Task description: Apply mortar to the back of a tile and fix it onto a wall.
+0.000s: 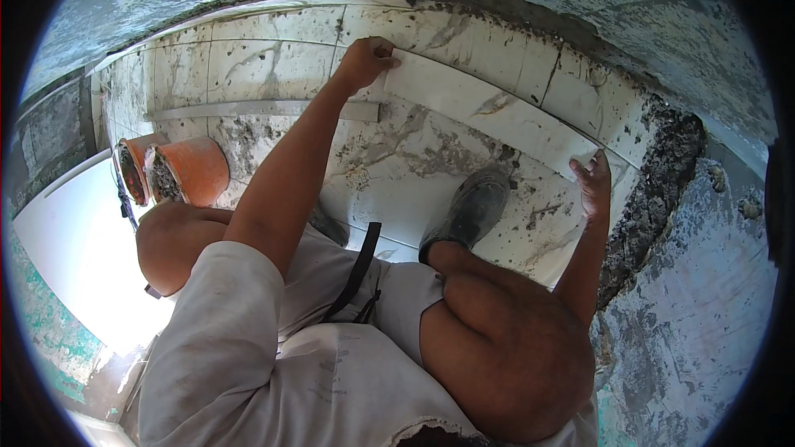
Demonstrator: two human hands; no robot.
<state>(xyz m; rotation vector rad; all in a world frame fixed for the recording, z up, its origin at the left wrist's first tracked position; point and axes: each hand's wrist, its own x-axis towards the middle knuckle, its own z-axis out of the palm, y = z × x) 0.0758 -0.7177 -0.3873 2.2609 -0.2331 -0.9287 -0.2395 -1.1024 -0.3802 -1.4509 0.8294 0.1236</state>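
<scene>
Pale shirt [331, 389], left hand [365, 64], right hand [593, 185] — outstretched, gripping tile [489, 109]

A pale marbled tile strip [489, 108] is being held slantwise across the upper right of the frame, its left end being gripped by the left hand [363, 64] at upper centre, its other end by the right hand [593, 184] at right. Mud-spotted tiles [269, 66] are being partly covered by it. Near the centre, the floor [389, 219] is being pressed by a dark boot [480, 205]. At left, two orange buckets [205, 170] are being shown side by side; at right, the tiles are being edged by a rough dark band [656, 186].
</scene>
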